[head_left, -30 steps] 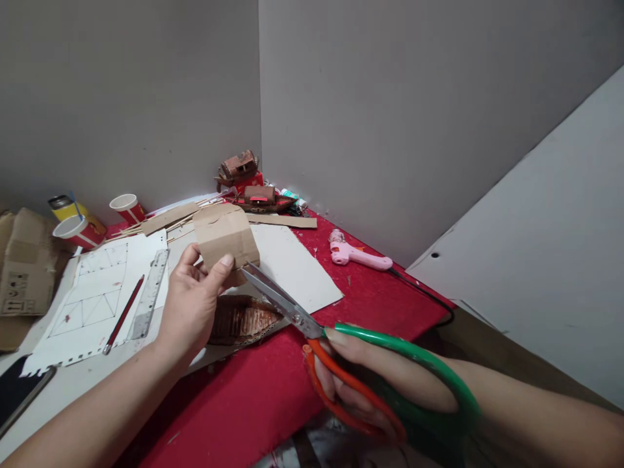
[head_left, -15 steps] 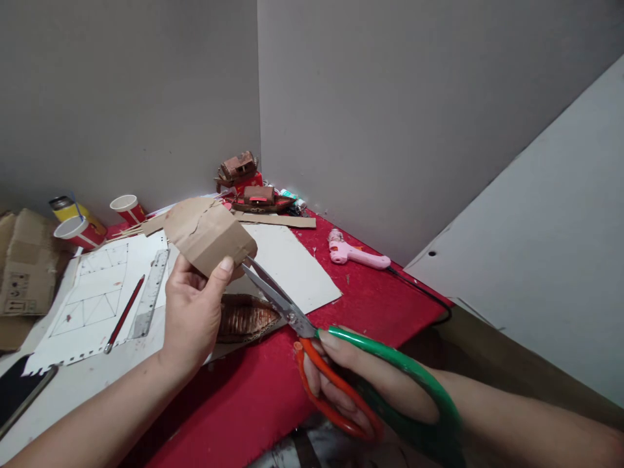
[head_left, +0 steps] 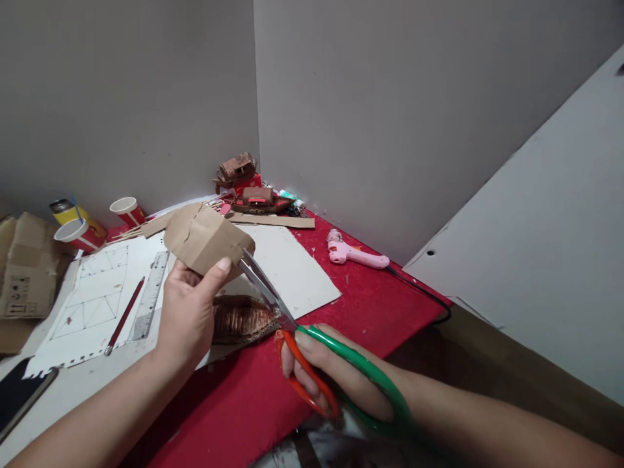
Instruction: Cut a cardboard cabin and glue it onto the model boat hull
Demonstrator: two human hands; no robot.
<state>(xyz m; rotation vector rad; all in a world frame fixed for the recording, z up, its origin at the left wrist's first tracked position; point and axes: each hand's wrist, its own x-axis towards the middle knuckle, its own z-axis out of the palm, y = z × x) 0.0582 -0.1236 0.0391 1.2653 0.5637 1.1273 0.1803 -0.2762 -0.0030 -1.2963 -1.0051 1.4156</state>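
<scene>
Currently, the left hand (head_left: pixel 189 305) pinches the card (head_left: pixel 202 237) above the desk (head_left: pixel 244 403) — thumb across its front, grip clamped on its near edge. The right hand (head_left: pixel 353 374) has its grip wrapped round the handles of the scissors (head_left: pixel 273 300), whose blades meet the card's right end. Below the card lies the hull (head_left: pixel 241 320); left of the card, the pencil (head_left: pixel 125 316) and ruler (head_left: pixel 151 292); right of it, the glue gun (head_left: pixel 363 257) — and behind it, two boats (head_left: pixel 258 197).
</scene>
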